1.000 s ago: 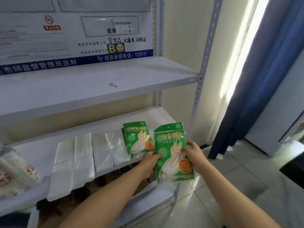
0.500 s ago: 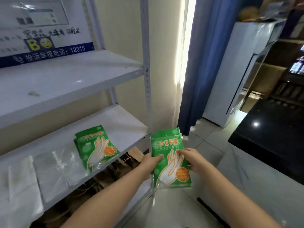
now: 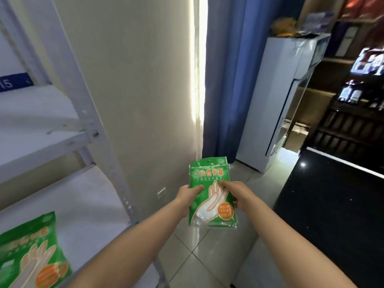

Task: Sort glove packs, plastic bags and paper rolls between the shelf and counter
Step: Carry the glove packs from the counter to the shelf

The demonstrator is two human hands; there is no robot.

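Grip: left hand [image 3: 189, 194] and right hand [image 3: 237, 196] pinched the side edges of a flat green plastic glove pack [image 3: 209, 176]. It had swung clear of the white metal shelf [image 3: 68, 196], over the tiled floor [image 3: 187, 258], likely bound for the glossy black tabletop [image 3: 332, 208].

shelf post [image 3: 89, 129]: upright, bars sideways reach.
left of post: bare lower shelf board [image 3: 83, 204]; glove pack [image 3: 31, 252] lying at far left.
right of post: open floor [image 3: 207, 256], then black counter [image 3: 332, 215].
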